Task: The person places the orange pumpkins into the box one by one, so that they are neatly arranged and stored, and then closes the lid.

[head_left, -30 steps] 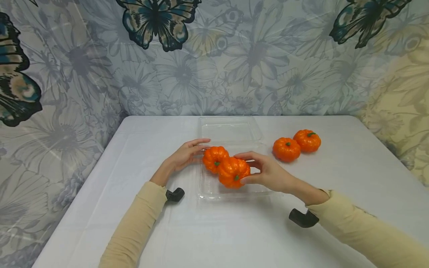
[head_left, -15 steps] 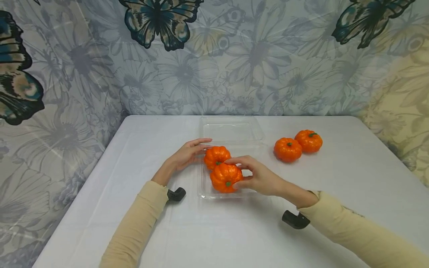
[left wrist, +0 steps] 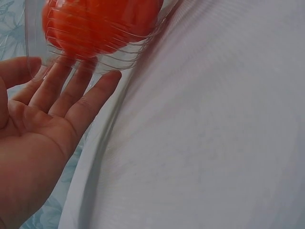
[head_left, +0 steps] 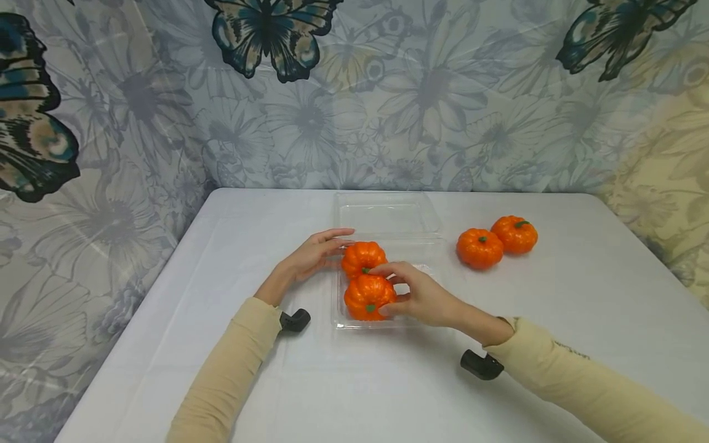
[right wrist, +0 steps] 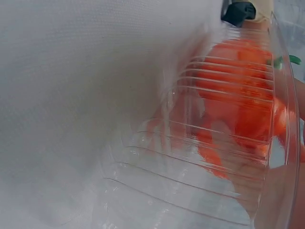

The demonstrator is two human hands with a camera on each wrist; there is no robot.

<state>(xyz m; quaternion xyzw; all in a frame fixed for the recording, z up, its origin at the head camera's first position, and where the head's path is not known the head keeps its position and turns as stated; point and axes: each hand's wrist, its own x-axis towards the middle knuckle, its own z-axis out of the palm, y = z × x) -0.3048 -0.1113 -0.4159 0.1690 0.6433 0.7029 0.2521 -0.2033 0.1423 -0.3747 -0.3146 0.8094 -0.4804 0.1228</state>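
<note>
In the head view, a clear plastic clamshell container point(head_left: 338, 311) lies on the table with its lid point(head_left: 388, 216) folded back. Inside its left half, one orange pumpkin point(head_left: 362, 257) sits at the back. Just in front is a second orange pumpkin point(head_left: 365, 296), held by my right hand point(head_left: 423, 296) from its right side between thumb and fingers. My left hand point(head_left: 310, 257) is at the container's left side. The left wrist view has that hand's fingers point(left wrist: 76, 90) extended to the ribbed wall, thumb by the rim. Through the plastic, the right wrist view shows blurred orange.
To the right of the container, two more orange pumpkins point(head_left: 479, 248) point(head_left: 515, 234) stand side by side on the white-covered table point(head_left: 565, 289). Patterned fabric point(head_left: 421, 111) with butterflies hangs behind the table's back edge. A dark wrist device point(head_left: 482, 364) juts below the right sleeve.
My right hand has brought its pumpkin left and toward me, down into the container's front left, in front of the other one. The left hand stays at the container's side.
</note>
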